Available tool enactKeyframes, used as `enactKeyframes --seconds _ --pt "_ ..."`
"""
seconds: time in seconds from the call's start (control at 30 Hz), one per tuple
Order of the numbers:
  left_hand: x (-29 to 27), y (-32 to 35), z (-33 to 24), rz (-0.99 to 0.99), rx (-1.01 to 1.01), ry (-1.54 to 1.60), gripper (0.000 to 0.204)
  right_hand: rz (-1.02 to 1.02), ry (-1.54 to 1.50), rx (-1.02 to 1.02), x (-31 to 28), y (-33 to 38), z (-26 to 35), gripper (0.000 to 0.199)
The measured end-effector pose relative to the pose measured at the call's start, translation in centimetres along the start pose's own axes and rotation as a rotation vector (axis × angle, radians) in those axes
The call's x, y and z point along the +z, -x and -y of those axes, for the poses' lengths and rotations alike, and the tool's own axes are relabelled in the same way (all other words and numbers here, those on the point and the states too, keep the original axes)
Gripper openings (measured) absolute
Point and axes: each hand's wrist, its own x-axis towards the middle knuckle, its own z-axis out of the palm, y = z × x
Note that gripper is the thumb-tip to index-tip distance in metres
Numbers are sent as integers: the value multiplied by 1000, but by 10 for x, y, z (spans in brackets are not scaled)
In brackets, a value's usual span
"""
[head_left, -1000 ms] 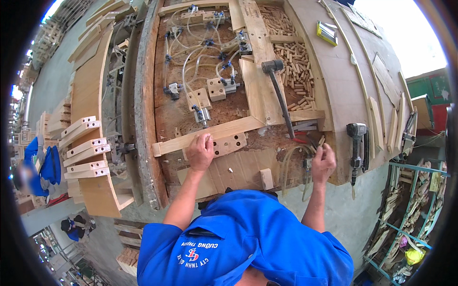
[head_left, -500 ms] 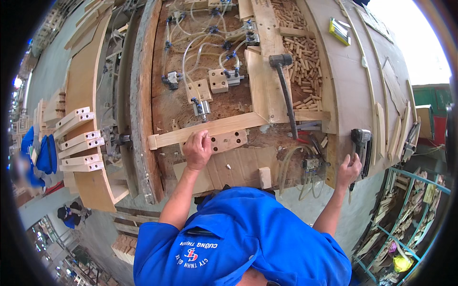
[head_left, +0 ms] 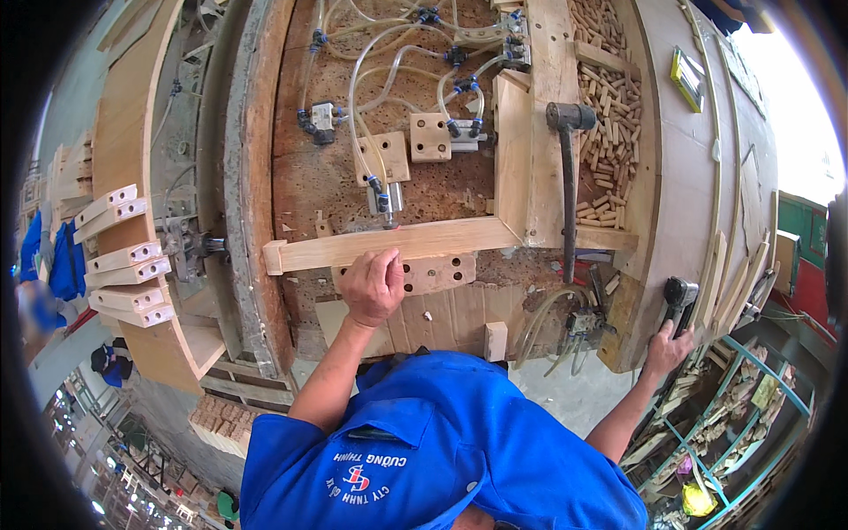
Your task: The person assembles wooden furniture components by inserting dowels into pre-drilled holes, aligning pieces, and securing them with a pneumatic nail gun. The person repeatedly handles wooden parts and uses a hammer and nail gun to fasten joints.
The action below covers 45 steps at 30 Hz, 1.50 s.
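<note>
A pale wooden bar (head_left: pixel 389 245) lies across the bench and meets a second wooden piece (head_left: pixel 514 155) at a slanted joint on its right. A small block (head_left: pixel 275 257) is at the bar's left end. My left hand (head_left: pixel 374 287) is closed, thumb and fingers pinched together, against the bar's near side; whatever it may hold is hidden. Behind the bar, a small air cylinder (head_left: pixel 389 201) points at it. Off to the right, my right hand (head_left: pixel 669 349) is closed around the lower part of a black nail gun (head_left: pixel 679 296).
A black mallet (head_left: pixel 568 190) lies over the wooden frame. Beside it, a bin holds many dowels (head_left: pixel 609 132). Clear air hoses (head_left: pixel 358 79) spread over the bench. A drilled block (head_left: pixel 442 272) sits near my left hand. Drilled wooden parts (head_left: pixel 128 261) rest on the left rack.
The view has shifted, moving the bench rightward in the picture. My right hand has closed around the nail gun, which it was only reaching at before. My left hand stays pinched by the bar.
</note>
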Motion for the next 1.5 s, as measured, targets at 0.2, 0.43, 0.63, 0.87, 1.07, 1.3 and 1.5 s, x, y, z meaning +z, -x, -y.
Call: enactKeyframes --seconds 0.2,0.43,0.63,0.87,1.07,1.3,1.5 --pt "-1 0 0 31 -31 68 18 28 -41 -261 37 -26 -41 64" --pt "-13 -8 -16 72 -150 249 17 316 -221 14 -18 -52 -29 40" --pt "-4 -8 -85 326 -172 519 21 715 -1243 299 -103 -31 35 36" --pt "52 -2 -150 797 -475 1076 56 1121 -1481 230 -86 56 175 37" --pt "76 2 -134 731 -649 1068 55 1276 -1464 151 -45 85 223 48" --pt "92 3 -124 695 -666 1078 51 1271 -1390 99 -40 82 238 50" --pt "81 -8 -122 728 -615 1006 55 1251 -1346 106 -40 85 245 51"
